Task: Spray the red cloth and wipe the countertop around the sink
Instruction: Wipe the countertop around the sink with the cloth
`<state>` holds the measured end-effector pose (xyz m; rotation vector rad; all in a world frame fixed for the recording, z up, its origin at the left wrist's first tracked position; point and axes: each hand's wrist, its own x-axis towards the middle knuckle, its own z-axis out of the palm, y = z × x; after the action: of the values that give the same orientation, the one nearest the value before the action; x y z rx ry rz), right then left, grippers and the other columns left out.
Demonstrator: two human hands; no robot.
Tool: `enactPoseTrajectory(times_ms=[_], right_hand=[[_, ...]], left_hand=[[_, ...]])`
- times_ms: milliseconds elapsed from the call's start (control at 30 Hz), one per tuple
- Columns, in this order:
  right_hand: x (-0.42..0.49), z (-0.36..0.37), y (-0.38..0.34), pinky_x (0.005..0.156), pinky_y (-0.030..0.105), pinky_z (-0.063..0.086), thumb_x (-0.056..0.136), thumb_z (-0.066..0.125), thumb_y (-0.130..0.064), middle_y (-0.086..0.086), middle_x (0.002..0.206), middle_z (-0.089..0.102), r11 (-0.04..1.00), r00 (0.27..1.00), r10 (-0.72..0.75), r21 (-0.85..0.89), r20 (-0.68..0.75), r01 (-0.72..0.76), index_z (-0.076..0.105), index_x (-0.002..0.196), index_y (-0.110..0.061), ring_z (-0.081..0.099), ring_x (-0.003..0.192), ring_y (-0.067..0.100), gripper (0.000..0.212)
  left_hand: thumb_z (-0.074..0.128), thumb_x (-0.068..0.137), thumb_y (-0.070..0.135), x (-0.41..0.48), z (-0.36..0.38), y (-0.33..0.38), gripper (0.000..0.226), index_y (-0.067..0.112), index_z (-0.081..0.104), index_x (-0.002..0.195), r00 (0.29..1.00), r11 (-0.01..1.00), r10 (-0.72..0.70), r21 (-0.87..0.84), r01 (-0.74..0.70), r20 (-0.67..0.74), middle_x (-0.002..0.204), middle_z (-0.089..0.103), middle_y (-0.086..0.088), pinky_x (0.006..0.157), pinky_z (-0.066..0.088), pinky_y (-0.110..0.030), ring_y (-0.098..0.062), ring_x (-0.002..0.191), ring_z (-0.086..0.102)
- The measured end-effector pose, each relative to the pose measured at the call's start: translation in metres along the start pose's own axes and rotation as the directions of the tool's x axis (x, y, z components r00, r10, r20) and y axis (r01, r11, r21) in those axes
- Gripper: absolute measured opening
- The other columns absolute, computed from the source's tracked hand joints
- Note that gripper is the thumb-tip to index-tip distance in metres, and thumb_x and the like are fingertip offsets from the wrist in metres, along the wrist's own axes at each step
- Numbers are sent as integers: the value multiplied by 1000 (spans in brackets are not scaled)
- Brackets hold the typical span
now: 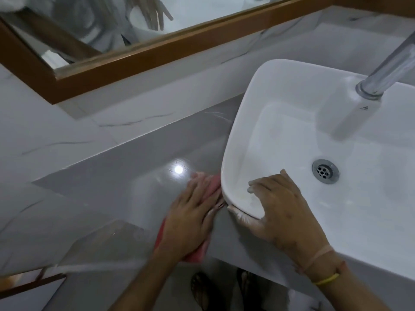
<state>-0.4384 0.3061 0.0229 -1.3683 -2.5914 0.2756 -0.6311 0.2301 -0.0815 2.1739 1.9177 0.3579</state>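
Note:
The red cloth (213, 184) lies flat on the grey countertop (116, 189), right against the left side of the white sink (244, 122). My left hand (190, 218) presses down flat on the cloth and covers most of it; red shows past my fingertips and under my wrist. My right hand (280, 207) grips the sink's front left corner, fingers inside the rim and thumb below the edge. No spray bottle is in view.
A chrome tap (386, 70) stands over the basin, whose drain (325, 171) sits in the middle. A wood-framed mirror (143, 57) hangs on the marble wall behind. The counter's front edge runs just under my wrists, with my sandalled feet (202, 290) on the floor below.

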Motion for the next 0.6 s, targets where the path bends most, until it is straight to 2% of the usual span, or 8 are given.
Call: enactPoseTrajectory(times_ms=[100, 167, 200, 267, 333, 433, 533, 600], right_hand=[[1, 0, -1, 101, 55, 45, 72, 57, -62, 7, 86, 73, 1000, 1000, 17, -8, 9, -17, 70, 84, -6, 67, 84, 29, 59], [1, 0, -1, 99, 57, 46, 72, 57, -61, 8, 85, 73, 1000, 1000, 18, 8, 2, -18, 70, 83, -5, 67, 84, 30, 59], [2, 0, -1, 100, 57, 45, 72, 56, -61, 8, 85, 73, 1000, 1000, 19, 9, 1, -19, 70, 83, -4, 67, 84, 30, 59], [1, -2, -2, 101, 56, 45, 72, 55, -61, 8, 86, 73, 1000, 1000, 20, 0, 18, -20, 70, 84, -4, 66, 84, 30, 60], [1, -2, -2, 103, 54, 43, 73, 54, -62, 8, 87, 72, 1000, 999, 25, -7, 26, -25, 70, 84, -5, 66, 85, 29, 61], [1, -2, -2, 102, 53, 44, 71, 56, -62, 8, 88, 72, 999, 999, 29, 14, 25, -29, 69, 86, -4, 65, 86, 30, 61], [0, -3, -2, 99, 53, 48, 71, 58, -62, 8, 90, 72, 998, 998, 37, 39, 43, -39, 69, 88, -5, 65, 86, 29, 61], [1, -3, -2, 98, 52, 48, 70, 64, -59, 9, 89, 71, 997, 998, 43, 63, 49, -46, 69, 88, -4, 65, 85, 30, 58]], left_hand=[[29, 99, 27, -29, -25, -74, 53, 30, 20, 151, 999, 984, 51, 168, -53, 18, 162, 13, 3, 122, 9, -42, -22, 149, 16], [24, 98, 33, -17, -44, -113, 53, 26, 20, 151, 981, 968, -194, 159, 196, -33, 161, 16, -5, 122, 9, -39, -29, 147, 20], [22, 98, 36, -1, -50, -121, 55, 22, 20, 151, 940, 932, -334, 128, 340, -69, 159, 20, -11, 122, 11, -42, -33, 146, 20], [24, 98, 31, 38, -48, -108, 55, 18, 19, 151, 884, 880, -450, 103, 463, -128, 158, 24, -17, 120, 13, -52, -39, 145, 19], [28, 98, 20, 68, -36, -77, 56, 18, 14, 152, 908, 898, -402, 141, 416, -120, 160, 19, -15, 118, 12, -56, -41, 146, 15], [30, 100, 23, 51, -12, -25, 55, 24, 13, 152, 971, 963, -225, 135, 235, -85, 162, 14, -7, 120, 14, -53, -33, 149, 9], [23, 101, 35, -18, -10, -13, 53, 34, 8, 152, 973, 972, -231, 57, 229, 22, 163, 9, 3, 122, 13, -44, -23, 150, 2], [20, 99, 37, -45, -21, -39, 53, 34, 11, 151, 962, 962, -265, 84, 259, 72, 162, 12, 2, 120, 18, -45, -29, 149, 11]])
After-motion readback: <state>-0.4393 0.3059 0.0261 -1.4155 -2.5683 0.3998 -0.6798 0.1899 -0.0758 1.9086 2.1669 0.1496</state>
